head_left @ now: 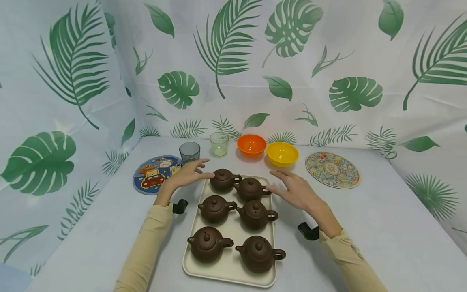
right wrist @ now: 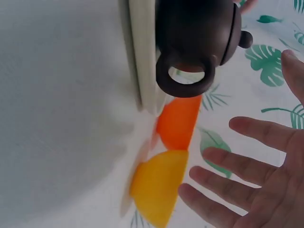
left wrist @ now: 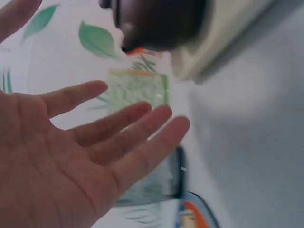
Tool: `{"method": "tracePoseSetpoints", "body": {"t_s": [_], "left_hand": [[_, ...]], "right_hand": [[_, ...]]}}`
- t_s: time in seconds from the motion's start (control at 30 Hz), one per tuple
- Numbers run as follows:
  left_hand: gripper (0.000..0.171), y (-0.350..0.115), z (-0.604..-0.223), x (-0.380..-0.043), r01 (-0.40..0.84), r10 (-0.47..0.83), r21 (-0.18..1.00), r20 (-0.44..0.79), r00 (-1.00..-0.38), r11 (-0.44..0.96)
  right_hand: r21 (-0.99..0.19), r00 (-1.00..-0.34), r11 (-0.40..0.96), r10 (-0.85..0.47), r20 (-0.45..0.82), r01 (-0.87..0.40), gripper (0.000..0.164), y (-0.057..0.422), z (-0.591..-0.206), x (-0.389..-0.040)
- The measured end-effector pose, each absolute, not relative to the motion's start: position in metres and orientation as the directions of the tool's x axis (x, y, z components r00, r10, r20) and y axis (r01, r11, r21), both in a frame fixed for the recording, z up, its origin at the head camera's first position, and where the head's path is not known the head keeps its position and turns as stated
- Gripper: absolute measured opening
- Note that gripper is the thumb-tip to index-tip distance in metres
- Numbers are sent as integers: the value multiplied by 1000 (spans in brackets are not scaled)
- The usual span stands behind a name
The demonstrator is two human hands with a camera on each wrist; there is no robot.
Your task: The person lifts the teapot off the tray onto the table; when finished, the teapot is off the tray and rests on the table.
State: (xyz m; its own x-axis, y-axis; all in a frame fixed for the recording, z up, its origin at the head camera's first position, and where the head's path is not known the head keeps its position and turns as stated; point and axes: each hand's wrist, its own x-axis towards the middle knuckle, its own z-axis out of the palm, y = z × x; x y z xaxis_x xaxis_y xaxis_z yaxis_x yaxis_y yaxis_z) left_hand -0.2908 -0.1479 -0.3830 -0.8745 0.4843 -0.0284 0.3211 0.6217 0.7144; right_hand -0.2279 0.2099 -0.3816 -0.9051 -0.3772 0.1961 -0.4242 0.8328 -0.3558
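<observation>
Several dark brown teapots stand upright in pairs on a cream tray (head_left: pixel 230 259). Beside the far left teapot (head_left: pixel 221 181) is my left hand (head_left: pixel 186 175), its fingers spread and holding nothing. In the left wrist view its palm (left wrist: pixel 61 161) shows, apart from the teapot above. To the right of the far right teapot (head_left: pixel 251 190) hovers my right hand (head_left: pixel 296 190), fingers straight and parted, nothing in them. The right wrist view has that teapot's handle (right wrist: pixel 185 90) apart from the fingers. In the head view, the right thumb overlaps the handle's end.
Behind the tray stand a grey-blue glass (head_left: pixel 189 151), a clear greenish glass (head_left: pixel 219 144), an orange bowl (head_left: pixel 251 146) and a yellow bowl (head_left: pixel 282 155). A blue cartoon mat (head_left: pixel 146 178) lies left, a round floral mat (head_left: pixel 333 170) right. Leaf-print cloth hangs behind.
</observation>
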Motion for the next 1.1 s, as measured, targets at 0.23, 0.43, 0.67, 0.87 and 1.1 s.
{"method": "tracePoseSetpoints", "body": {"t_s": [0.23, 0.43, 0.67, 0.87, 1.1], "left_hand": [[74, -159, -397, -297, 200, 499, 838, -97, -861, 508], [74, -162, -405, -302, 158, 473, 869, -96, -876, 468], [65, -162, -419, -304, 11, 404, 942, -134, -905, 336], [57, -155, -426, -305, -4, 355, 947, -124, -927, 320], [51, -151, -426, -305, 4, 327, 943, -111, -938, 334]], "right_hand": [[-460, -890, 763, -417, 187, -454, 62, 209, -387, -232], [-608, -853, 622, -480, 203, -494, 56, 208, -393, -237], [-707, -850, 533, -493, 187, -465, 46, 204, -397, -236], [-725, -858, 525, -481, 180, -446, 37, 203, -403, -238], [-684, -864, 554, -440, 245, -476, 27, 203, -414, -243]]}}
